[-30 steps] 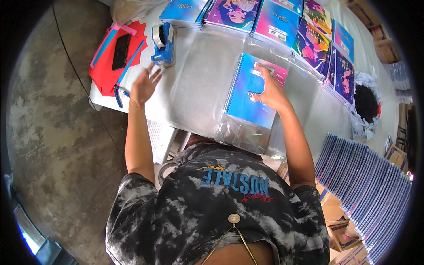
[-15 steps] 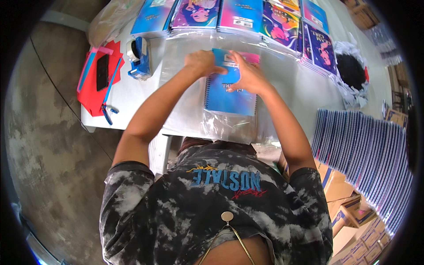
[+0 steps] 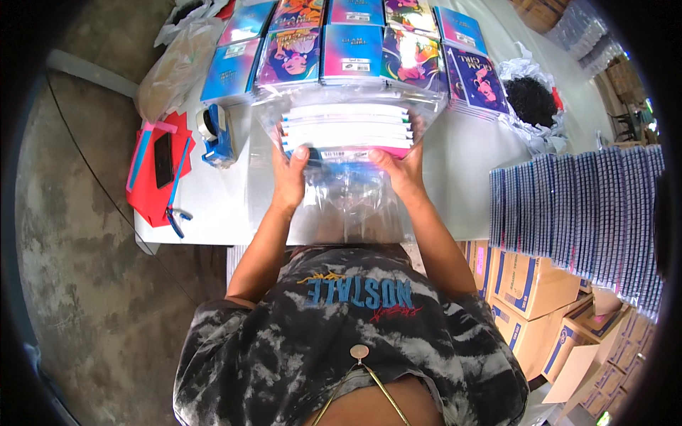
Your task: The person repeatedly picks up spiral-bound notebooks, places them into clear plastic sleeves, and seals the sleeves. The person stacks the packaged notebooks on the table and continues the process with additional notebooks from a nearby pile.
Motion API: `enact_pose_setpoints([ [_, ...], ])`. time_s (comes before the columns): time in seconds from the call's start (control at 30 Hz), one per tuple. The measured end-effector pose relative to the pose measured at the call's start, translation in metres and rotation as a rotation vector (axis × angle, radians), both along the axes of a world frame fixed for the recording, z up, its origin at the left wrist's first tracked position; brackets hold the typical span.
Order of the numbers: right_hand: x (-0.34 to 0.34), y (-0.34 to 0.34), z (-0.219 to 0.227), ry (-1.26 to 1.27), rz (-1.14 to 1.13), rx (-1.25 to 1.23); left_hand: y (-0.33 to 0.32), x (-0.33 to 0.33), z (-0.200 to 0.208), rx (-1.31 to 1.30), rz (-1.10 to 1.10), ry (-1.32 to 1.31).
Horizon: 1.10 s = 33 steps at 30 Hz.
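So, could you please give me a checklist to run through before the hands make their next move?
1. Left hand on the rectangular paper notebook stack with white page edges: ok, it grips the left side, thumb on the near face.
2. Right hand on the stack: ok, it grips the right side, thumb likewise.
3. Hidden fingers well placed: cannot tell, the stack and hands cover them.
4. Loose, clear plastic film smooth and snug: not ok, it spreads wrinkled toward the person.
5. Blue tape dispenser with a round roll clear of both hands: ok, it stands apart, left of the left hand.
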State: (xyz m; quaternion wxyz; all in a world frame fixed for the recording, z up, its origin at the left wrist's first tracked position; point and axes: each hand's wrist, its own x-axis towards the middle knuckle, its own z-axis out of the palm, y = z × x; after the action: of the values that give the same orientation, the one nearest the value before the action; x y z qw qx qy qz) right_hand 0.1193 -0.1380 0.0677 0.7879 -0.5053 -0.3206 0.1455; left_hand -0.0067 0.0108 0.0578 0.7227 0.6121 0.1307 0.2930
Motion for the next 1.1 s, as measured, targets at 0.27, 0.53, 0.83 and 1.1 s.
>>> enact_pose_setpoints([
  [0.27, 0.000, 0.022, -0.009, 0.088, -0.227, -0.227, -0.020, 0.008, -0.003, 0.424, 0.458, 0.142],
  [0.53, -0.017, 0.019, 0.011, -0.677, -0.656, -0.861, -0.045, 0.012, 0.027, 1.247, 0.432, 0.443],
  [0.83, -0.021, 0.018, 0.012, -1.165, -0.311, -0.723, -0.012, 0.016, 0.092, 0.541, -0.034, 0.469],
  [1.1, -0.012, 0.025, -0.006, -0.989, -0.433, -0.404, 0.021, 0.060, 0.086, 0.783, -0.222, 0.590],
])
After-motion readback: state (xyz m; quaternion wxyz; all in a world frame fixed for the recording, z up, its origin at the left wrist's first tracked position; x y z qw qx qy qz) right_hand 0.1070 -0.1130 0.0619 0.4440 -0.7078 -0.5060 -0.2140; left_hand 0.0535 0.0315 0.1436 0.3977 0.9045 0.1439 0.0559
